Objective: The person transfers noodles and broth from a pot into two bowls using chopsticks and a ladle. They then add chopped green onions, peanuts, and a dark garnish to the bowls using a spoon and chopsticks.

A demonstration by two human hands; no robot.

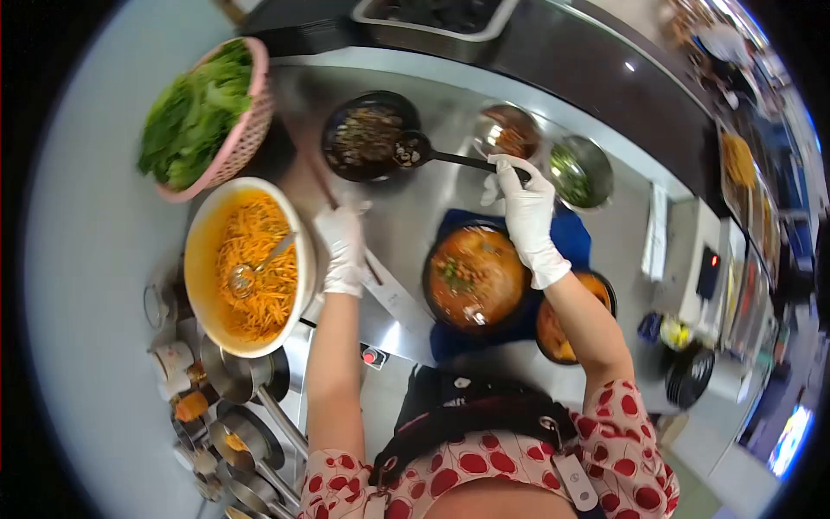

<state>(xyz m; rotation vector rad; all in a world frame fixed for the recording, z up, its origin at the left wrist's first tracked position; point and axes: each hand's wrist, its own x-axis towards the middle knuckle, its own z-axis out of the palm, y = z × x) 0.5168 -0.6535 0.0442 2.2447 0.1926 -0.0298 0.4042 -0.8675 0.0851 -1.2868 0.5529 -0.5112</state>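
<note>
My right hand [527,208], in a white glove, is closed around the handle of a black ladle [462,160]. The ladle's bowl holds small dark pieces and rests over the right edge of a black bowl [367,134] of chopped brown filling. My gloved left hand [343,246] grips dark chopsticks [318,177] that point up toward the black bowl. Between my hands, nearer to me, a black pot of red soup [475,277] with green and brown topping stands on a blue cloth [450,344]. A second bowl of orange-red food [558,324] sits partly beneath my right forearm.
A white tub [301,259] of shredded orange food stands at left, below a pink basket [249,138] of leafy greens. Metal bowls with reddish food [510,134] and chopped greens [575,177] are at the back. Pans [233,372] line the lower left; a scale-like device [692,255] stands right.
</note>
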